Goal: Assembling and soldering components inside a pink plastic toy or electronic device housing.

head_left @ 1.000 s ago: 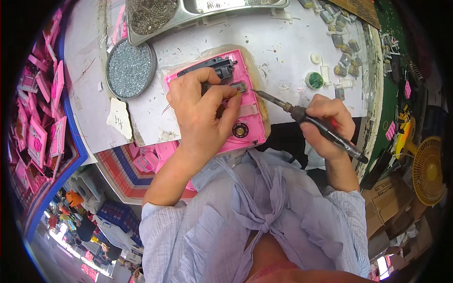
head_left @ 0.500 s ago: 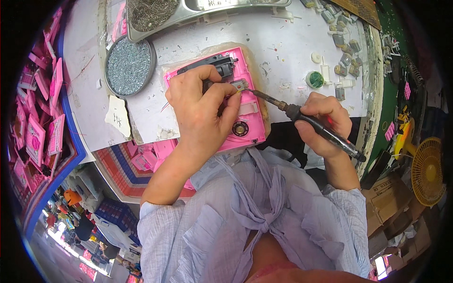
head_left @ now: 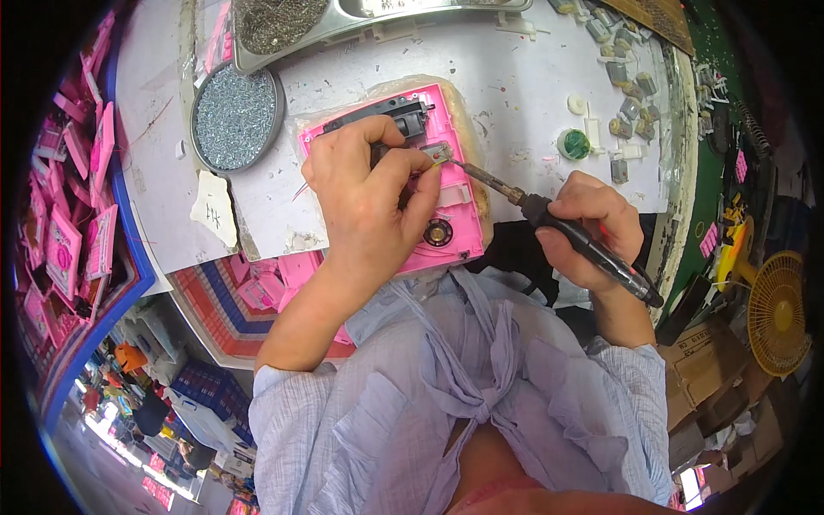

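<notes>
My right hand (head_left: 596,230) grips the black handle of a soldering iron (head_left: 592,245). The iron's thin tip meets a small silver motor (head_left: 439,151), or stops right beside it. This motor sits in an open pink plastic case (head_left: 461,225), which also holds a black mechanism (head_left: 412,118) and a round black speaker (head_left: 438,233). Over the case's left side, my left hand (head_left: 365,193) is closed, thumb and index finger pinched together at the motor's edge. Whatever lies between those fingertips is too small to make out. That hand covers much of the case.
Left of the case stands a round tray of small screws (head_left: 236,120). A metal tray (head_left: 343,17) lies along the far edge. At right are a small jar of green stuff (head_left: 573,144) and several loose motors (head_left: 631,107). Pink cases fill a blue-rimmed bin (head_left: 142,249) at far left.
The iron's handle end has dipped slightly toward me, while its tip stays by the motor. My left fingertips have shifted a little and remain pinched.
</notes>
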Demonstrator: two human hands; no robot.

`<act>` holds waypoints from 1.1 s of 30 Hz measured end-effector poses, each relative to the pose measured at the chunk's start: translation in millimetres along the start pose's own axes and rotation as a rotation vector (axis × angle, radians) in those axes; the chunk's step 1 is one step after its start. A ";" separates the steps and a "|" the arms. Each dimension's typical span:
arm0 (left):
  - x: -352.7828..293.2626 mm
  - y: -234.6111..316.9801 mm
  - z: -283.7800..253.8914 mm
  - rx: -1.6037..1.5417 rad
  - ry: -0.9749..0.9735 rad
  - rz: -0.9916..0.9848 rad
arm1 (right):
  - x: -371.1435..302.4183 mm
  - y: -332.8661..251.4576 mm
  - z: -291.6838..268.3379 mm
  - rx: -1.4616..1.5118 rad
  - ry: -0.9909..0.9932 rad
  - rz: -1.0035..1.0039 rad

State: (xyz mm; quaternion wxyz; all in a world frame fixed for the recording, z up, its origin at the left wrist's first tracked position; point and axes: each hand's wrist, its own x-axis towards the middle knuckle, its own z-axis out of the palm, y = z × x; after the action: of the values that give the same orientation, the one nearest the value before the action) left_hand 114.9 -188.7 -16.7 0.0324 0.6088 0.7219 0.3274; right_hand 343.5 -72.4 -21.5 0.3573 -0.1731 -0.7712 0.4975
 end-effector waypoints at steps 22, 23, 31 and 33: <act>-1.3 -3.1 2.6 0.011 0.031 0.014 | -0.6 1.0 -9.9 0.009 0.043 0.039; -0.5 -2.4 2.5 0.022 0.022 0.007 | -0.4 1.5 -9.7 0.012 0.048 0.041; 13.3 8.3 0.6 0.131 -0.047 0.021 | 8.7 8.1 -4.8 -0.008 0.022 0.000; 13.0 7.6 1.0 0.139 -0.053 0.016 | 10.4 8.7 -4.9 -0.020 0.009 -0.003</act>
State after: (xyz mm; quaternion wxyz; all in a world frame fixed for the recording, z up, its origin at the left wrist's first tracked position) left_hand 118.5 -176.3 -9.0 0.0064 0.6238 0.7369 0.2604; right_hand 339.1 -58.9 -24.1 0.3598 -0.1780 -0.7747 0.4885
